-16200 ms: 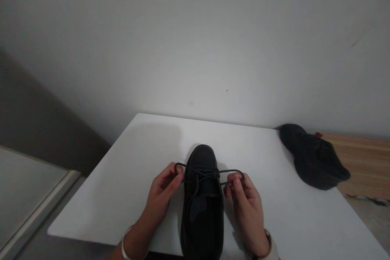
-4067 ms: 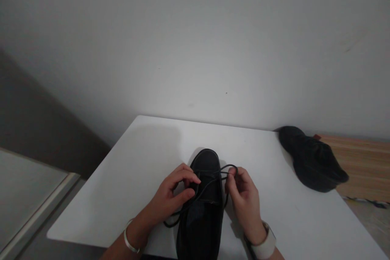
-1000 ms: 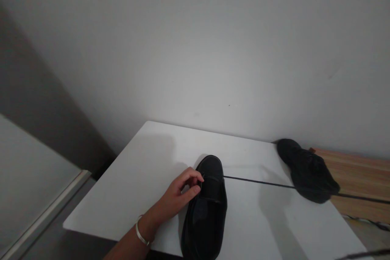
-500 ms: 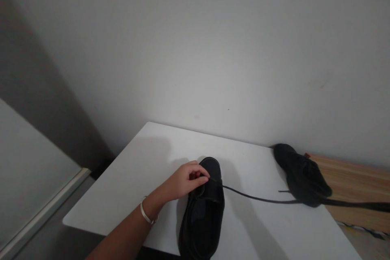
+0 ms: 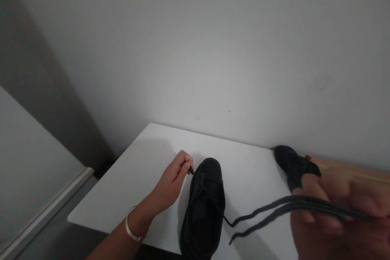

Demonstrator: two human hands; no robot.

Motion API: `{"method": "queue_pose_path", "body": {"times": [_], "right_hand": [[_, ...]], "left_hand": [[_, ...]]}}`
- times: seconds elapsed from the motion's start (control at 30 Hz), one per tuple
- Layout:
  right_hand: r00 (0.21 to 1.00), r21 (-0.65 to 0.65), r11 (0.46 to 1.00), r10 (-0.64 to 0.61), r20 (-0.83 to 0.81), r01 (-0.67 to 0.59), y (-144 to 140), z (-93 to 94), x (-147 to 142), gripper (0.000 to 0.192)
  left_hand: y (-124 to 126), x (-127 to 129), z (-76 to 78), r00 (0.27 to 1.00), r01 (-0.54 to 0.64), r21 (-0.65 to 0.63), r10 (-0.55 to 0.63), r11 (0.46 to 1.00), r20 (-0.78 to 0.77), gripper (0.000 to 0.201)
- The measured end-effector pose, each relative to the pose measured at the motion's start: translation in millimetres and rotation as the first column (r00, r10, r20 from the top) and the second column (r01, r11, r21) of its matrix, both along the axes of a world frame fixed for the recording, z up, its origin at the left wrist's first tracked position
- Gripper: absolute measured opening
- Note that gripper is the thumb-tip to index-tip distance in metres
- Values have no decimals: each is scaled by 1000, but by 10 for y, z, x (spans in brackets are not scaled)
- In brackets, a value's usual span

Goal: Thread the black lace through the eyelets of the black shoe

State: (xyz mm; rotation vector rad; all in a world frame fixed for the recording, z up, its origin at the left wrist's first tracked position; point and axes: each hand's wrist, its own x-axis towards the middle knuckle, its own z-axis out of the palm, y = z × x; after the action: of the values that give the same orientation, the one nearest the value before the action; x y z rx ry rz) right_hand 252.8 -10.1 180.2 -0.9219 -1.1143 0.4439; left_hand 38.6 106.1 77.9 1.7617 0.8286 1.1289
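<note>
A black shoe (image 5: 204,203) stands on the white table (image 5: 143,178), its toe pointing away from me. My left hand (image 5: 173,180) is beside the shoe's left front and pinches one end of the black shoelace (image 5: 262,213) at the eyelets. The lace runs out of the shoe and across to my right hand (image 5: 338,207), which is blurred, close to the camera at the lower right, and closed on a doubled stretch of it. A loose lace end hangs near the table's front edge.
A second black shoe (image 5: 292,164) lies at the table's far right corner, partly hidden by my right hand. A wooden surface (image 5: 350,166) adjoins the table on the right. A plain wall rises behind; the floor drops away at the left.
My right hand has come back into view with the lace gathered double. My left hand moved from the top of the shoe to its left front and now pinches a lace end.
</note>
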Motion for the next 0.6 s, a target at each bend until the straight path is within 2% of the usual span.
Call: {"method": "queue_pose_path", "body": {"times": [0.1, 0.17, 0.23, 0.27, 0.33, 0.4, 0.43, 0.47, 0.53, 0.6], "right_hand": [[967, 50, 970, 240, -88, -236, 81, 64, -274, 16], [942, 36, 947, 321, -94, -320, 122, 48, -409, 10], [925, 16, 928, 373, -80, -373, 171, -4, -497, 7], [921, 11, 924, 382, -72, -382, 201, -38, -522, 6], [923, -4, 925, 378, -69, -379, 265, -117, -537, 8], [922, -40, 922, 381, -70, -385, 324, -198, -511, 10], [915, -74, 912, 399, -57, -403, 346, -238, -488, 11], [904, -120, 897, 426, -29, -426, 362, -276, -460, 11], [879, -223, 864, 474, 54, -452, 377, -355, -393, 10], [871, -289, 858, 473, 129, -423, 375, -442, -318, 10]], "left_hand": [[-187, -25, 216, 983, 33, -31, -27, 999, 182, 29], [-324, -12, 334, 958, 115, -105, -82, 988, 275, 30], [-448, 13, 417, 930, 239, -207, -163, 949, 329, 31], [-497, 23, 445, 909, 313, -266, -207, 912, 361, 33], [-556, 19, 472, 855, 447, -392, -256, 804, 450, 33], [-555, -40, 465, 824, 499, -498, -211, 709, 526, 35], [-533, -95, 449, 832, 477, -537, -161, 696, 530, 37], [-500, -167, 427, 855, 417, -562, -99, 714, 509, 38], [-405, -358, 364, 906, 221, -547, 37, 808, 422, 38], [-292, -584, 285, 928, -19, -457, 186, 889, 323, 36]]}}
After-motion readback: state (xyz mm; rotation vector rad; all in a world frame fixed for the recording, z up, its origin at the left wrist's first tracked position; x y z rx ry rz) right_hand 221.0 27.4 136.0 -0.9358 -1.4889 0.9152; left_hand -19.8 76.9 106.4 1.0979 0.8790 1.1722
